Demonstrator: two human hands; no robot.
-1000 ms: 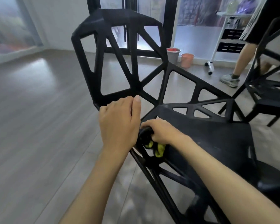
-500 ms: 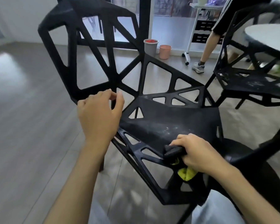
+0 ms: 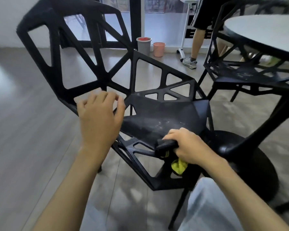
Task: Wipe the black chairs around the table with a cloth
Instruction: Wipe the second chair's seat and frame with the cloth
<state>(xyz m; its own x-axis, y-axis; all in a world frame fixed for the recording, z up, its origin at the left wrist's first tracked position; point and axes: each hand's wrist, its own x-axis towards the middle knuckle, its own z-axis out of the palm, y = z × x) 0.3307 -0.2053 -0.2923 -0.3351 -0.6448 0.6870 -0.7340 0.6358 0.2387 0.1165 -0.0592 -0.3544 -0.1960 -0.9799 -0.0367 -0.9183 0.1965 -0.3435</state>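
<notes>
A black chair [image 3: 165, 117] with an open geometric frame stands in front of me, its dusty seat facing me. My right hand [image 3: 186, 146] is closed on a black and yellow cloth [image 3: 170, 152] pressed against the seat's front edge, with the yellow part hanging below. My left hand [image 3: 100, 117] hovers over the seat's left side, fingers spread, blurred and holding nothing. A second black chair [image 3: 240, 74] stands at the right, tucked under the round white table [image 3: 265, 30].
The table's black pedestal and round base [image 3: 250, 164] stand just right of the chair. A person's leg and shoe [image 3: 190, 60] are by a white wheeled stand at the back. A grey bin [image 3: 143, 45] and a pink bin [image 3: 158, 49] sit near the glass door. Wood floor lies at the left.
My right hand slid the cloth from the seat's left rear corner to its front edge. My left hand let go of the chair frame and opened above it. The view shifted right, showing the table.
</notes>
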